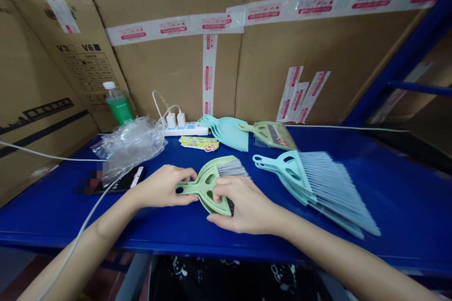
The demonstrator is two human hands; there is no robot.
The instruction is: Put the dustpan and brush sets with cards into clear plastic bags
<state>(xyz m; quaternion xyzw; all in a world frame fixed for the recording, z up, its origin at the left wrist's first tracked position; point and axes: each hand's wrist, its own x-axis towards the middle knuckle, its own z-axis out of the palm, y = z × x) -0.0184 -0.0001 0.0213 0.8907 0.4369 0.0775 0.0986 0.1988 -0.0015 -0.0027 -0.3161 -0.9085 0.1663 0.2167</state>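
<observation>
A green hand brush (206,181) with grey bristles lies against a matching green dustpan (231,157) on the blue table. My left hand (171,186) pinches the handle end, thumb on the near side and fingers on the far side. Wrapped over the brush head and its near edge is my right hand (243,202), which hides part of the bristles. To the right lie several stacked light-blue hand brushes (287,169), bristles pointing right. Behind the green set are light-blue dustpans (231,132) in a stack, beside a green dustpan set (270,134) in a clear bag.
Crumpled clear plastic bags (132,143) partly cover a dark phone (122,182) at left. A green bottle (118,103), a power strip (189,129) with chargers and paper labels (199,143) stand or lie behind. Cardboard (169,70) walls the back; a white cable (88,223) crosses my left arm.
</observation>
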